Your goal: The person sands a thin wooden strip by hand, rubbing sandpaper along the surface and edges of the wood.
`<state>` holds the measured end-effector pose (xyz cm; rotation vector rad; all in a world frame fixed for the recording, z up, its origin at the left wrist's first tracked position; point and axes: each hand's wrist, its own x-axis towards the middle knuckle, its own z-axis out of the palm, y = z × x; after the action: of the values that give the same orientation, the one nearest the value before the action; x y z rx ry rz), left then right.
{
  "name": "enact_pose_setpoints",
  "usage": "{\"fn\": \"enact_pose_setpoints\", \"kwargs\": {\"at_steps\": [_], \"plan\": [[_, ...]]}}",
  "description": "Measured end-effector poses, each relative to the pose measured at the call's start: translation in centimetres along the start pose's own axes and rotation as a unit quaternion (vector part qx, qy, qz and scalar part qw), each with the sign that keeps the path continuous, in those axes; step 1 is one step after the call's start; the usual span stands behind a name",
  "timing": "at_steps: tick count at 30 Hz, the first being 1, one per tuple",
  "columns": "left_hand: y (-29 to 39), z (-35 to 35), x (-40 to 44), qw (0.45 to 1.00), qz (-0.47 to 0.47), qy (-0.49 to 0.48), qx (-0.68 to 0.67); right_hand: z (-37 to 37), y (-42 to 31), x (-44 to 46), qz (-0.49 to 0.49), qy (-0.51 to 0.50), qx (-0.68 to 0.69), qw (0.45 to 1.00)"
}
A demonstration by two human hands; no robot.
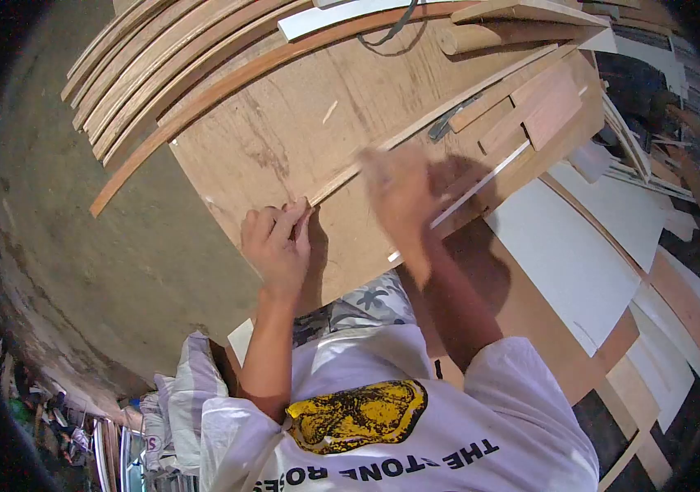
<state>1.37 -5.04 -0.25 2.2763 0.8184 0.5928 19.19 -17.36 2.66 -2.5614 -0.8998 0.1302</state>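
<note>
As the left hand (274, 242) pinches the near end of a thin wooden strip (465, 100) on a plywood tabletop (231, 156), the right hand (401, 189), a blur, is just beyond, at the strip; whether its fingers grip cannot be told. The strip's long axis runs away and rightward, past a pinkish wood block (551, 113), with curved slats (182, 70) at far left.

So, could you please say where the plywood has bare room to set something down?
Mainly the plywood between the curved brown strip and thin straight strip, save one sliver; a smaller patch lies between the left hand and the right hand. Wooden blocks crowd the plywood's right end.
</note>
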Motion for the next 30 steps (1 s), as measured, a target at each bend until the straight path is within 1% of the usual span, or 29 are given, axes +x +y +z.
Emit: {"fn": "enact_pose_setpoints", "kwargs": {"at_steps": [3,4,5,7,8,9,10,11,12,13,15,16,17,18,19,21,22,24,25,27,29,30], "plan": [[0.3,-0.1,-0.9,1.0,0.022,-0.009,0.017,-1.4,-3.7,-1.0,-0.032,-0.045,0.044,0.997],[0.5,-0.1,-1.1,0.999,0.028,-0.011,0.019,-0.8,-1.9,-0.8,-0.058,-0.037,0.013,0.998],[0.6,0.0,-1.2,0.999,0.029,-0.009,0.011,1.6,3.3,-2.2,0.146,-0.039,0.299,0.942],[0.7,0.1,-1.4,1.0,0.028,-0.003,-0.004,0.2,7.7,-0.6,0.287,-0.044,0.213,0.933],[0.6,0.1,-1.5,1.0,0.029,-0.001,-0.005,-1.6,6.8,1.3,0.233,-0.06,0.02,0.97],[0.6,0.2,-1.6,1.0,0.029,0.002,-0.004,-3.3,5.9,3.2,0.184,-0.058,-0.181,0.964],[0.5,0.3,-1.7,1.0,0.029,0.005,-0.003,-3.7,5.5,3.9,0.165,-0.068,-0.209,0.961],[0.5,0.3,-1.7,1.0,0.028,0.01,-0.001,-2.9,6.0,3.3,0.192,-0.073,-0.098,0.974],[0.6,0.4,-1.5,1.0,0.027,0.015,0.0,-2.1,6.4,2.7,0.222,-0.073,0.011,0.972],[0.7,0.5,-1.4,0.999,0.027,0.019,0.001,1.0,8.0,-0.3,0.282,-0.062,0.258,0.922],[0.5,0.3,-1.5,0.999,0.041,0.007,0.023,2.0,6.1,-2.3,0.209,-0.038,0.324,0.922],[0.4,0.2,-1.4,0.998,0.05,0.0,0.034,0.0,2.8,-1.2,0.08,-0.026,0.142,0.986],[0.4,0.2,-1.4,0.999,0.047,0.001,0.026,-1.1,1.1,-0.6,-0.052,-0.012,-0.048,0.997],[0.6,0.2,-1.5,0.999,0.042,0.003,0.015,-0.8,3.3,-0.6,-0.021,0.023,-0.016,0.999],[0.8,0.3,-1.6,0.999,0.037,0.006,0.005,-0.1,7.4,-0.3,0.01,0.058,0.015,0.998],[0.8,0.3,-1.7,0.999,0.039,0.007,0.013,-0.5,9.0,1.4,0.075,0.075,-0.036,0.994],[0.8,0.3,-1.7,0.999,0.04,0.008,0.018,-2.4,7.3,3.5,0.11,0.055,-0.117,0.986],[0.8,0.3,-1.6,0.999,0.039,0.006,0.014,-2.8,6.5,4.2,0.093,0.02,-0.222,0.97],[0.8,0.3,-1.6,0.999,0.038,0.004,0.011,-1.8,6.1,3.2,0.043,0.004,-0.248,0.968],[0.8,0.2,-1.7,0.999,0.04,0.0,0.02,-1.2,4.4,1.3,0.01,-0.019,-0.197,0.98],[0.8,0.3,-1.7,0.999,0.04,0.003,0.027,-2.4,1.0,0.5,0.042,-0.028,-0.039,0.998],[0.8,0.3,-1.8,0.999,0.041,0.007,0.029,-2.0,1.7,0.6,0.041,-0.035,-0.038,0.998]]}}
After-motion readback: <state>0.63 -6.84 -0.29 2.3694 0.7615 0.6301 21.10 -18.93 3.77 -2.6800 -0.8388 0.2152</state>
